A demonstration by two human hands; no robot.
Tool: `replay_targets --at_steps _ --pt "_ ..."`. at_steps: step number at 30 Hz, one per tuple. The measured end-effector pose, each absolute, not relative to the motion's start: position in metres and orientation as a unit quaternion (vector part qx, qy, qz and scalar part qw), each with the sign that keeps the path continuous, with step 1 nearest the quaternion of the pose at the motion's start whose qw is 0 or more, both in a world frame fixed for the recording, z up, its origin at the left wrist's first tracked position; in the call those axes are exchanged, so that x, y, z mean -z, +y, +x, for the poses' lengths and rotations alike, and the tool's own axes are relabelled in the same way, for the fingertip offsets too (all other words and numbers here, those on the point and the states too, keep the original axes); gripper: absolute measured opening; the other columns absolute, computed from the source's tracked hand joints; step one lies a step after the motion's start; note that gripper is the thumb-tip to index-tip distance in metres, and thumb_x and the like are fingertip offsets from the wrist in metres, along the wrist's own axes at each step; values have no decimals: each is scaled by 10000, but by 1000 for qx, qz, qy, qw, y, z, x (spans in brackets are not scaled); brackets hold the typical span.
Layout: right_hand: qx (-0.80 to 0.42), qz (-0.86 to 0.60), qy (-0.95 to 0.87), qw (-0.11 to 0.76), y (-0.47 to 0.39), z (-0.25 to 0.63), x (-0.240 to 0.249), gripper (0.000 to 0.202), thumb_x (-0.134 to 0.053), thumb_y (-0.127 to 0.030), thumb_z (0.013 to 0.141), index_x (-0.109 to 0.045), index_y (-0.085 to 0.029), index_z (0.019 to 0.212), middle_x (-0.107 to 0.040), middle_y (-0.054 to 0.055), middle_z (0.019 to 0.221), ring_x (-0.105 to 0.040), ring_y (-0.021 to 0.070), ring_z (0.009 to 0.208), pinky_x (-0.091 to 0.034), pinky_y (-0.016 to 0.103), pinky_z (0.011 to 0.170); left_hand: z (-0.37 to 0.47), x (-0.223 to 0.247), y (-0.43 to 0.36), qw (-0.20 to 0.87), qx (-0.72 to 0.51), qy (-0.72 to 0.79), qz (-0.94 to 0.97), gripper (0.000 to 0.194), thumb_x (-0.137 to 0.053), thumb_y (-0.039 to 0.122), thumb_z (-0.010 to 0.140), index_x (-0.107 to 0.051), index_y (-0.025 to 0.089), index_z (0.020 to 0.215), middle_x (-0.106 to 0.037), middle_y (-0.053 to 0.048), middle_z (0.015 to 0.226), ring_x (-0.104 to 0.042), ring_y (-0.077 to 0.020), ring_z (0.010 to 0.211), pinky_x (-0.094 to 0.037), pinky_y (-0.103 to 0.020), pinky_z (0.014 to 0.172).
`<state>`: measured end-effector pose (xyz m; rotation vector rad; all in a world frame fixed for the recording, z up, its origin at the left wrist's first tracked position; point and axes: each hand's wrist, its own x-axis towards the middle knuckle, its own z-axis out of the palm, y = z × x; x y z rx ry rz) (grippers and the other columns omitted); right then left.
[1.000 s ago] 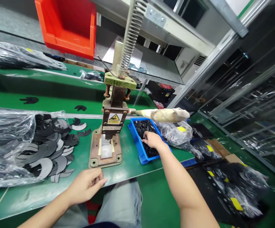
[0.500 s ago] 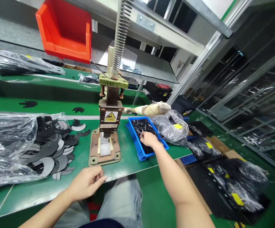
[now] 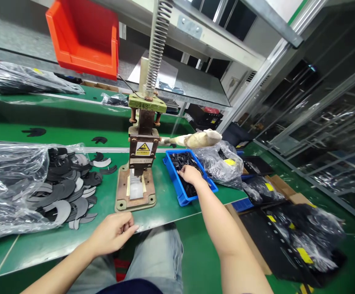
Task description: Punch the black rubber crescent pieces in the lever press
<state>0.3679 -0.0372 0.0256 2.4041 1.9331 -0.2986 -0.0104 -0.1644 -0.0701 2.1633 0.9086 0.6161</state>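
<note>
My right hand (image 3: 191, 174) reaches into a blue bin (image 3: 177, 185) full of small dark parts (image 3: 186, 160). Its fingers are pinched together at the parts, and what is between them is too small to make out. At the table's front edge rests my left hand (image 3: 115, 232), its fingers curled and its thumb pointing right; anything inside the curl is hidden. Just beyond it stands a hand press (image 3: 143, 143) with a tall spring, a wrapped lever handle (image 3: 200, 139) and a warning label. A pale clear block (image 3: 136, 189) sits on its base under the ram.
Left of the press, black and grey curved flat pieces (image 3: 63, 192) spill from a clear plastic bag (image 3: 8, 179). An orange-red bin (image 3: 83, 45) hangs above. Bagged goods (image 3: 223, 163) lie beyond the blue bin, with cartons and black sheets (image 3: 281, 241) at the right.
My right hand has shifted slightly left and away from me within the blue bin. My left hand stays at the table edge. The view has tilted a little.
</note>
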Motion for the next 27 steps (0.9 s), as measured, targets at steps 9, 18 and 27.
replay_targets --at_steps 9,18,27 --pt "105 804 577 -101 -41 378 -29 367 -647 -469 984 -665 -169 1195 -703 73 1186 -690 184 1047 -611 413 941 -12 70 -163 348 -245 349 835 305 -561 407 1037 -602 208 810 -633 0 703 -587 -148 649 -410 -254 630" --pt "61 654 660 -366 -107 343 -49 313 -517 -436 1016 -692 -211 1145 -759 88 1124 -718 201 1022 -598 379 947 -15 65 -167 388 -316 365 785 319 -581 398 1032 -589 205 778 -615 2 695 -561 -135 635 -440 -248 621" --pt "156 428 768 -451 -182 235 0 622 -639 -191 975 -429 -326 1545 -799 42 1178 -779 188 1054 -631 422 1035 -6 9 -172 369 -444 344 741 160 -678 293 981 -652 209 1114 -632 -31 917 -598 -141 742 -518 -275 677"
